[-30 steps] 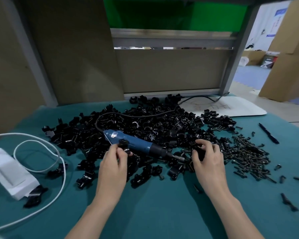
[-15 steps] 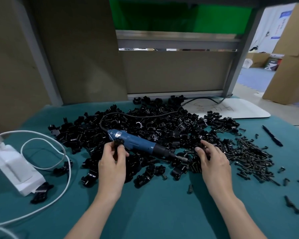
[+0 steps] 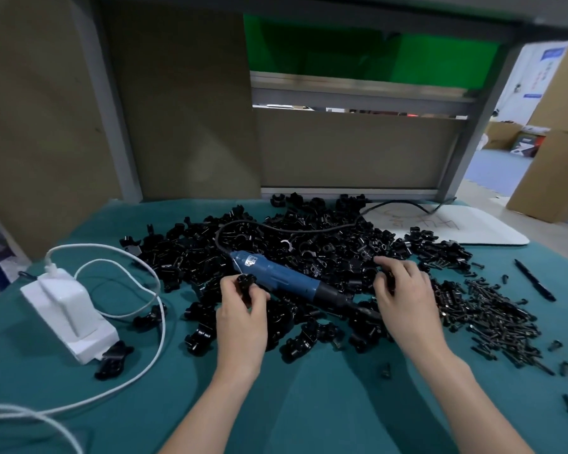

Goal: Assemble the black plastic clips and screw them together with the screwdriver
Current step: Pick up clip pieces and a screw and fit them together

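Seems barely begun; pinches one clip point(image 3: 245, 284) with left hand point(image 3: 240, 317); curls right hand point(image 3: 405, 298) into the pile point(image 3: 309, 244), grip impossible to tell; leaves screwdriver point(image 3: 277, 277) unused.

One screwdriver point(image 3: 286, 280), one white adapter point(image 3: 68, 311), one pen point(image 3: 534, 279), plus clips point(image 3: 325, 250) and screws point(image 3: 492, 316) beyond counting, probably hundreds.

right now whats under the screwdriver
The screwdriver lies on the heap of clips, seen along both sides. What is right beneath its body is covered. The left hand pinches a clip at its near edge; its tip ends at the right hand.
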`<state>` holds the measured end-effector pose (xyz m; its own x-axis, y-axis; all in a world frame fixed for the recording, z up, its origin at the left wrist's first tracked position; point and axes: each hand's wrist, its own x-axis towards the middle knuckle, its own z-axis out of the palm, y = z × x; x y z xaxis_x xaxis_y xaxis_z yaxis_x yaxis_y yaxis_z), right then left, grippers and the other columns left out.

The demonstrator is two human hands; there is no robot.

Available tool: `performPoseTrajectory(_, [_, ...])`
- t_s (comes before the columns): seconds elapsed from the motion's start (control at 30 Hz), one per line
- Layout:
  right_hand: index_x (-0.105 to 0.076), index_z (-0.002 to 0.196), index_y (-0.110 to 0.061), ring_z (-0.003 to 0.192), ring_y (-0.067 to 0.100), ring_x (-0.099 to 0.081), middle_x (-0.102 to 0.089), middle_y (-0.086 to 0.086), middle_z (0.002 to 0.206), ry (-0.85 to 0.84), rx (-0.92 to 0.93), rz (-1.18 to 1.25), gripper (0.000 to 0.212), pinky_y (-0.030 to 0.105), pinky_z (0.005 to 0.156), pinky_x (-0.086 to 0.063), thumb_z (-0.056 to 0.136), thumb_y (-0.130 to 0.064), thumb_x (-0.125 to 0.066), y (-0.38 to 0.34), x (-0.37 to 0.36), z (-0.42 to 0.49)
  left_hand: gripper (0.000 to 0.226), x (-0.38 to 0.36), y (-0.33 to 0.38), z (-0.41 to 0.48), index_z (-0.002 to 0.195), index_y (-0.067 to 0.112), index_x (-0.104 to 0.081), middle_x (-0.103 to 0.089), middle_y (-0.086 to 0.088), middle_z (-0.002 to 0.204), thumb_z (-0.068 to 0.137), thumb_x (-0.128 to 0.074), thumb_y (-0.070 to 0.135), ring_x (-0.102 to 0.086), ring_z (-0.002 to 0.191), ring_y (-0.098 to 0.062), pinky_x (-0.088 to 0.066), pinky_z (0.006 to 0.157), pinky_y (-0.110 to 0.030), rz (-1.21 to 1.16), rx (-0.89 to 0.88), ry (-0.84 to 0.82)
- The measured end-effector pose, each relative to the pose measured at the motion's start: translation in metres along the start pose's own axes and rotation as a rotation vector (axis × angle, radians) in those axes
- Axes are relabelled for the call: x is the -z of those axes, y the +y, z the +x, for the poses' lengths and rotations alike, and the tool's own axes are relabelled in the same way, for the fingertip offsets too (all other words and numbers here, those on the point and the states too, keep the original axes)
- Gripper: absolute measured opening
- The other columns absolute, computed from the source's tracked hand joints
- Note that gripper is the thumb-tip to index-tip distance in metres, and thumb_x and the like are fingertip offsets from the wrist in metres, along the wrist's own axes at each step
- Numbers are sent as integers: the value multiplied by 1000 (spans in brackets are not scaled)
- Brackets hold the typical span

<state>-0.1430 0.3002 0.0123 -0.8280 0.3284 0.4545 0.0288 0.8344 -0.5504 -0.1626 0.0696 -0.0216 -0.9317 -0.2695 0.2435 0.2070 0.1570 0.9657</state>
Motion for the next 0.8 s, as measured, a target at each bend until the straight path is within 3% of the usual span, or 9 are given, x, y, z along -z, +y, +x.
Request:
performPoseTrajectory(0.13, [-56, 141, -25, 125, 28, -45, -56, 4, 134, -225, 49, -33, 37, 42, 100, -44, 105, -27, -48, -34, -17, 39, 13, 1, 1, -1, 94, 40, -44, -68, 7, 91, 101, -41, 29, -52, 68, -18, -44, 62, -39, -5, 3, -14])
performPoseTrajectory(0.23, [-58, 140, -22, 107, 27, -58, -60, 8, 130, -401, 83, -36, 37, 33, 85, -48, 105, -27, -48, -59, -39, 66, 17, 0, 1, -2, 94, 43, -44, -66, 8, 92, 102, -38, 29, -55, 68, -14, -44, 63, -33, 5, 8, -19])
performPoseTrajectory(0.3, [-57, 142, -22, 111, 30, -61, -58, 10, 136, -484, 100, -76, 38, 33, 87, -50, 105, -29, -50, -72, -57, 78, 17, 0, 1, -1, 97, 44, -44, -66, 10, 92, 102, -39, 28, -57, 73, -8, -43, 65, -23, 24, 1, -18])
performPoseTrajectory(0.4, [-48, 150, -21, 130, 34, -51, -44, 12, 151, -496, 111, -175, 44, 41, 104, -46, 107, -30, -48, -82, -83, 86, 13, 0, -1, 1, 98, 41, -44, -66, 10, 93, 101, -39, 30, -59, 80, -4, -42, 65, -19, 53, -8, -22])
performPoseTrajectory(0.53, [-29, 160, -25, 130, 42, -51, -21, 9, 165, -493, 105, -245, 51, 46, 105, -45, 110, -24, -37, -85, -105, 98, 10, -2, -4, 4, 101, 42, -44, -66, 8, 95, 100, -38, 34, -62, 82, -9, -45, 69, -23, 76, -19, -28])
performPoseTrajectory(0.67, [-37, 157, -31, 126, 41, -54, -33, 6, 158, -481, 149, -324, 48, 47, 100, -48, 110, -22, -42, -82, -110, 113, 11, -3, -5, 4, 98, 43, -43, -66, 8, 93, 102, -39, 34, -61, 80, -11, -48, 69, -29, 80, -29, -31])
performPoseTrajectory(0.8, [-39, 154, -33, 115, 36, -60, -44, 6, 144, -432, 236, -449, 49, 43, 84, -50, 107, -25, -51, -75, -109, 116, 12, -3, -4, 5, 96, 44, -43, -66, 10, 90, 103, -39, 34, -61, 75, -16, -50, 68, -34, 63, -35, -22])
